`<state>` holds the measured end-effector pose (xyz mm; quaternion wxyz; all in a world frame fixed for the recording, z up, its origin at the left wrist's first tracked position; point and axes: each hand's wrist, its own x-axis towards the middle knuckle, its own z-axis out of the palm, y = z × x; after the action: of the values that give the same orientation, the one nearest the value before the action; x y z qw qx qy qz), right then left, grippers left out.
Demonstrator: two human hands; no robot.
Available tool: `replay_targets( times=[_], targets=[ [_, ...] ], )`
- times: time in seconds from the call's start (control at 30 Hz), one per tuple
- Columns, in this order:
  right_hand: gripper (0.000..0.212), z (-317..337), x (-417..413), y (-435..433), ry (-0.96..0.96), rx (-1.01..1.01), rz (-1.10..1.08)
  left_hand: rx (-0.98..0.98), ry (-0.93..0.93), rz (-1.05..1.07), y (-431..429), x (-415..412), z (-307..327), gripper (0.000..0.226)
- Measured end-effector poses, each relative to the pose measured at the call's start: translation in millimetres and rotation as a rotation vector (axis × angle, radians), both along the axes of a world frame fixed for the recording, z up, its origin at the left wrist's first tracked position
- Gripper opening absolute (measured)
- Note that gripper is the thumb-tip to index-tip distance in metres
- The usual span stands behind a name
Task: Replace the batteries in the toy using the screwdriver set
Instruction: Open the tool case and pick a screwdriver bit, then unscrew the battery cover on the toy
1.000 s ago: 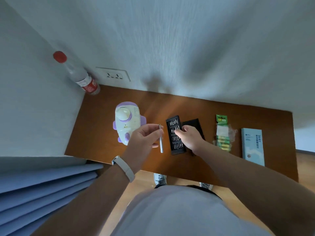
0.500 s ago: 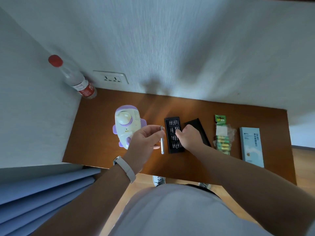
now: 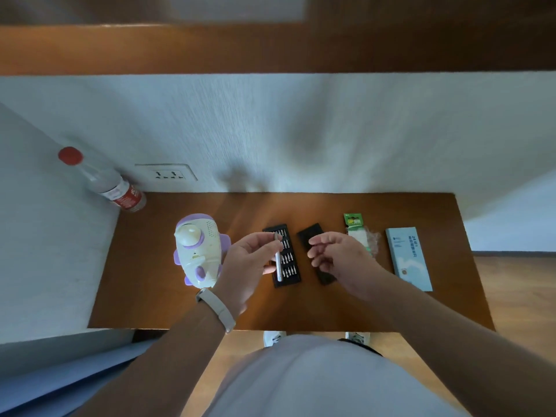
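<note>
- brown table [image 3: 180, 296] against white wall, everything sits on it
- toy [image 3: 198, 251], white + purple, left of centre; long axis runs near-to-far, rounded purple end twd the wall; its near right edge is hidden by the left hand [image 3: 246, 263]
- right hand [image 3: 337, 257] held above the table, fingers loosely curled twd the left hand; can't tell if it pinches anything small; covers part of the black lid [image 3: 313, 236] and battery pack [image 3: 355, 227]
- blue box [image 3: 409, 260] far right, lengthwise near-to-far
- bottle [image 3: 114, 188], red cap, in back left corner
- bit tray [image 3: 285, 257] just right of the toy, open, long axis near-to-far, partly behind the left hand
- wall socket [image 3: 168, 174] above the table's back edge
- screwdriver [image 3: 279, 266], slim silver, pinched at its far end by left thumb + forefinger, held over the bit tray, long axis near-to-far
</note>
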<state>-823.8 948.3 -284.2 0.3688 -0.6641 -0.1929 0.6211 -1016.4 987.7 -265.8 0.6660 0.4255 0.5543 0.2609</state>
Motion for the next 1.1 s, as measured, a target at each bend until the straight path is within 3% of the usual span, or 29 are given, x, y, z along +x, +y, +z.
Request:
replay_targets(
  times=[0.17,0.4,0.53,0.77,1.1],
  targets=[
    [0.029,37,23,-22,0.288,0.137,-0.084,-0.001,-0.051,-0.021,-11,25,8,0.014],
    [0.026,48,64,-45,0.291,0.222,-0.005,0.031,-0.044,-0.095,-29,70,24,0.018],
    [0.031,54,88,-52,0.154,0.268,0.085,0.07,-0.044,-0.113,-39,95,30,0.019],
    [0.006,59,122,-58,-0.101,0.406,0.152,0.113,-0.04,-0.176,-49,129,37,0.022],
    [0.012,63,153,-61,-0.296,0.509,0.28,0.139,0.008,-0.215,-48,159,38,0.011]
  ],
)
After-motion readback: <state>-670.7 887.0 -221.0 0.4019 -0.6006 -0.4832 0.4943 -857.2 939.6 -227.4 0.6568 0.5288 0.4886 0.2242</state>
